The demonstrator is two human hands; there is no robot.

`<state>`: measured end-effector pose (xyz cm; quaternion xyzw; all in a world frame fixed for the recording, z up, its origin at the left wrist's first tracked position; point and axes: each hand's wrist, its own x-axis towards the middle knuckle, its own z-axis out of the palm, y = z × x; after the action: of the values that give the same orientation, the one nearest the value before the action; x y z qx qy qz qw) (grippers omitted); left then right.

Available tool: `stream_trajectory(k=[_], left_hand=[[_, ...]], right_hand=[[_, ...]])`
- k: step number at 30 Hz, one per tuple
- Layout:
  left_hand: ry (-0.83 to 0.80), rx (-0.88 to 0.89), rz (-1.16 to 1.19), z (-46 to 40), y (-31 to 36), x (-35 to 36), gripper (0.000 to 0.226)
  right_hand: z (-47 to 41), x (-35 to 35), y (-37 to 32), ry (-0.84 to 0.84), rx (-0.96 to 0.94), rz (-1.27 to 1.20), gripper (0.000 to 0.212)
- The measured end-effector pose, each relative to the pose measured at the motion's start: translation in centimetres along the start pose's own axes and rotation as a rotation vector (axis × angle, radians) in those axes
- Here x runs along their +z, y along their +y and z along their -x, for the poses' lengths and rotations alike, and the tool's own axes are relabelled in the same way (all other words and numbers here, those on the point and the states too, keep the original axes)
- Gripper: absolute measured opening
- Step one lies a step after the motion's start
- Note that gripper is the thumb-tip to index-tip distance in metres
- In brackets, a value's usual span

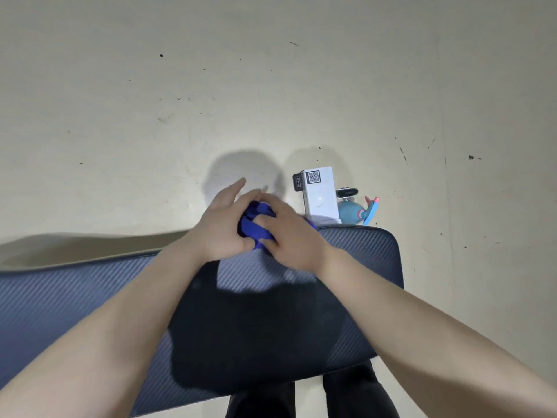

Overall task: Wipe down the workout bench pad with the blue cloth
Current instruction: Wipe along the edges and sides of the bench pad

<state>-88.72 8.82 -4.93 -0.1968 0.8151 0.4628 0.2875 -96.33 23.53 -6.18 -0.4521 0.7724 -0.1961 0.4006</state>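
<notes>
A bunched, deep-blue cloth (256, 226) is held between both hands at the far edge of the dark, carbon-weave-textured workout bench pad (90, 300). The left hand (221, 227) is curled against the cloth's left side, with the upper fingers extended; the right hand (289, 236) is clamped over its right side. Gathering or folding of the cloth is judged to be the step in hand; no wiping stroke is evident. The next move is judged to call for the wad to be pressed flat and drawn along the pad. Beyond the pad, on the pale floor, a white rectangular box (320, 193) bearing a QR code is noted; its small print cannot be read. Beside it a teal and pink toy figure (357, 211) is seen.
</notes>
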Motion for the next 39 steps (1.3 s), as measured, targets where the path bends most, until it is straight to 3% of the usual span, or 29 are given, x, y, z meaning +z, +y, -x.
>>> stream_trajectory(k=[3, 5, 9, 12, 15, 18, 19, 22, 24, 26, 28, 30, 32, 35, 37, 39], left_hand=[[-0.046, 0.157, -0.105, 0.2, 0.5, -1.9, 0.043], [-0.077, 0.146, -0.053, 0.1, 1.4, -2.6, 0.021], [-0.010, 0.123, -0.015, -0.5, 2.3, -3.9, 0.022], [-0.027, 0.131, -0.146, -1.0, 2.5, -4.2, 0.009], [0.095, 0.265, -0.386, -1.9, 2.2, -3.8, 0.037], [0.169, 0.351, -0.382, -2.4, 2.8, -3.9, 0.042], [0.153, 0.345, -0.369, -2.3, 3.4, -3.9, 0.039], [-0.031, 0.219, -0.244, -1.8, 5.5, -4.1, 0.024], [-0.146, 0.101, -0.104, -1.5, 6.7, -4.6, 0.033], [-0.121, 0.072, 0.004, -1.3, 7.7, -5.3, 0.056], [-0.024, 0.175, 0.007, -1.0, 8.7, -5.6, 0.077], [-0.006, 0.194, 0.161, -0.4, 9.8, -5.4, 0.072], [-0.023, 0.120, 0.331, 0.3, 10.7, -4.8, 0.063], [0.072, 0.068, 0.175, 1.1, 11.1, -3.7, 0.026], [0.215, 0.073, -0.022, 1.3, 10.8, -3.5, 0.005], [0.330, 0.068, -0.180, 1.2, 10.4, -3.2, 0.011]], right_hand=[[0.2, -4.0, -0.6, 0.083, 0.027, -0.252, 0.044], [0.4, -7.0, -0.8, 0.073, 0.098, -0.361, 0.046], [0.6, -11.1, -0.1, 0.013, 0.244, -0.402, 0.049], [0.9, -13.1, 0.7, -0.112, 0.314, -0.494, 0.033], [1.8, -14.6, 1.5, -0.213, 0.342, -0.500, 0.016], [2.4, -15.1, 3.0, -0.090, 0.477, -0.594, 0.017], [2.5, -15.2, 3.2, -0.038, 0.482, -0.534, 0.009], [2.3, -15.5, 2.3, 0.062, 0.352, -0.400, 0.036], [1.9, -16.0, 1.1, 0.033, 0.244, -0.386, 0.043], [1.6, -16.4, -0.5, -0.059, 0.111, -0.270, 0.045], [1.5, -16.5, -1.9, -0.148, 0.008, -0.215, 0.042], [1.6, -16.5, -3.0, -0.147, -0.029, -0.233, 0.033], [1.7, -16.5, -3.5, -0.028, -0.040, -0.196, 0.025], [1.7, -16.9, -3.8, 0.169, -0.002, -0.061, 0.023], [1.7, -17.3, -3.7, 0.117, 0.038, 0.081, 0.019], [1.6, -17.8, -3.8, 0.012, 0.046, 0.203, 0.016]])
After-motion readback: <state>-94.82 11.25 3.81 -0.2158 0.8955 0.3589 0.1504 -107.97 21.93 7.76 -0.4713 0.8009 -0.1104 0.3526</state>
